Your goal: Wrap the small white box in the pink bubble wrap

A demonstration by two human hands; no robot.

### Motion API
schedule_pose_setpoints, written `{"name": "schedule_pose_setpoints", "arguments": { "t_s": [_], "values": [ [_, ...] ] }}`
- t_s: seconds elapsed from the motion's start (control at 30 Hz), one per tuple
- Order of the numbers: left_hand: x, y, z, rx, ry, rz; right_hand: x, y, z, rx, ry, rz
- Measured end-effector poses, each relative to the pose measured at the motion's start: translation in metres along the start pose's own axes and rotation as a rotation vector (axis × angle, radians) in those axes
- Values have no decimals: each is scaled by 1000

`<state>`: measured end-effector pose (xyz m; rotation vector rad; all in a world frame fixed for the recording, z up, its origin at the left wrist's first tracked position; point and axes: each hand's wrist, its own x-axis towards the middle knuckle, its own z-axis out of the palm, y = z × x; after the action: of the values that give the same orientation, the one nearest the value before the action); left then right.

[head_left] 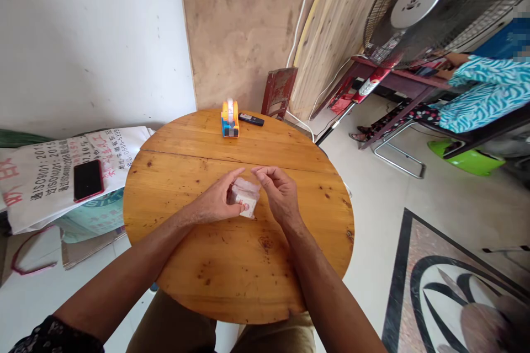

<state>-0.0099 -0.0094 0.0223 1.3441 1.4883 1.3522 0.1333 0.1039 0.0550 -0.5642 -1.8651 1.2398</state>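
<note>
A: Far left?

B: Printed white sack (45,171), red and black characters. Smartphone (88,180) in a red case laid on it, dark screen up.

A: Next?

B: Round wooden desk (232,265), seam seen across its far half, dark knots scattered.

A: Left hand?

B: Left hand (213,198) clamped on a small white packet (247,202), thumb set on the near face, fingers at the far side. Packet located near the middle of the desk, covered in crinkled clear film, reddish print seen. Desk contact can't be told.

A: Behind that?

B: Orange-and-blue tape dispenser (228,127) stood towards the far edge, tape roll fitted. Slim black device (251,119) laid just right of it; exact type can't be told.

A: Right hand?

B: Right hand (282,193) held just right of the packet, thumb and forefinger tips brought together. Whether something thin is pinched there can't be told.

A: Remainder?

B: Red-brown chair (278,91) placed past the desk. Then standing fan (418,0), green plastic item (467,158) on the floor, person (488,91) seated, turquoise patterned top worn.
</note>
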Motion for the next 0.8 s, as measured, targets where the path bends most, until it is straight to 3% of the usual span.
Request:
{"name": "schedule_pose_setpoints", "arguments": {
  "t_s": [0.2, 0.37, 0.5, 0.63, 0.8],
  "values": [
    [2, -5, 5, -28, -34, 67, 34, -2, -4, -5, -49, 116],
    [4, -3, 5, 133, -42, 175, 68, 7, -3, 13, -49, 238],
    [5, -1, 3, 227, -54, 188, 87, 14, 4, 9, 0, 284],
    [5, -1, 5, 125, -43, 160, 100, 22, 10, -26, 10, 335],
    [7, 0, 4, -130, -26, 22, 111, 36, 15, -57, 2, 361]
  ]
}}
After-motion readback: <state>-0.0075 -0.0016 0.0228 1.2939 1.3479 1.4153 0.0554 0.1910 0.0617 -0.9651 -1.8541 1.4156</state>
